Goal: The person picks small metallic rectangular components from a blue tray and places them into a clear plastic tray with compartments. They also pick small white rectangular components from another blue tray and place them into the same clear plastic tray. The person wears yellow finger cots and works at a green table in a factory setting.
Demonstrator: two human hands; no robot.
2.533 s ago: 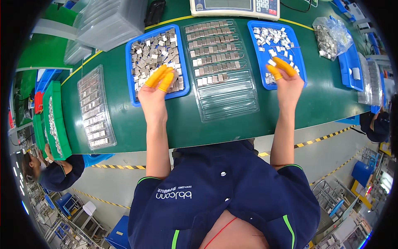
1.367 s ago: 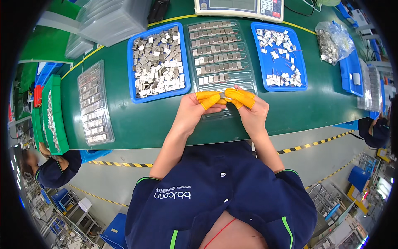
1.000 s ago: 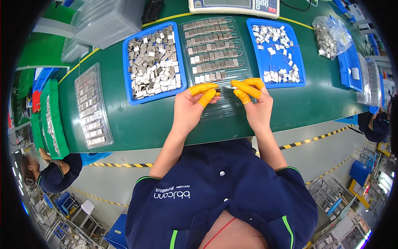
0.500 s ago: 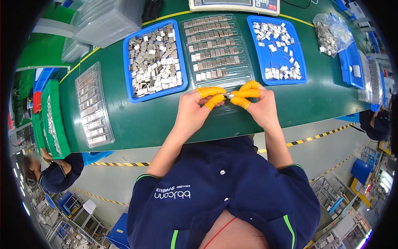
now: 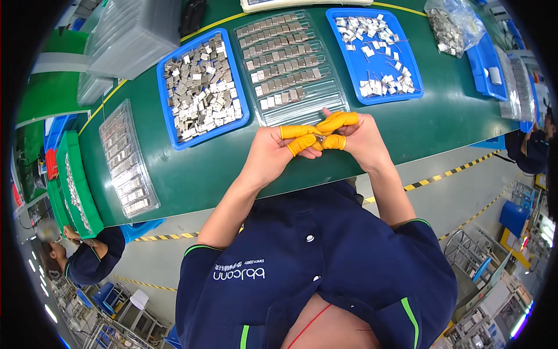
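Observation:
Just in front of the clear tray, my hands meet with yellow finger cots on thumbs and fingertips. Pinched between them is a small silver metal piece (image 5: 319, 138), mostly covered by the fingertips. My left hand (image 5: 272, 150) closes on it from the left, my right hand (image 5: 361, 139) from the right. The clear plastic tray (image 5: 326, 93) behind them holds rows of small metal housings with thin wires. To its left, a blue tray (image 5: 214, 133) is heaped with loose metal housings. To its right, another blue tray (image 5: 365, 68) carries small white connectors with short wires.
A second filled clear tray (image 5: 147, 166) lies at the left. Stacked clear trays (image 5: 136, 38) and a scale (image 5: 302, 4) stand at the back. At the right are a bag of metal parts (image 5: 446, 35) and a blue bin (image 5: 482, 64). Another person (image 5: 96, 253) is at far left.
My fingers have drawn closer together around the metal piece, so less of it shows. The whole view has shifted slightly, with the trays now a little further left and up.

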